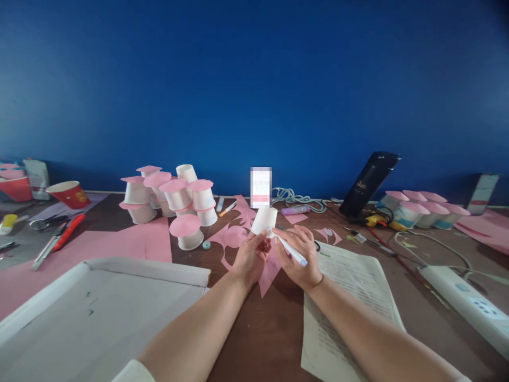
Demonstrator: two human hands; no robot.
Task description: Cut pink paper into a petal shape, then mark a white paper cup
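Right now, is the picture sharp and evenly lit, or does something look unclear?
Head view: printed sheet too blurred to read; bright screen behind the white cup pixelated; head view, too: blue wall unevenly lit, darker toward the top right corner.

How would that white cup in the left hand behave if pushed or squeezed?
The white cup looks like paper, so it is probably light and might dent if the left hand squeezed hard. Laid on its side, it would likely roll in a curve, since its round wall tapers.

White cup (pixel 263 220) partly behind left fingers (pixel 259 240), printed sheet (pixel 360 268) illegibly blurred
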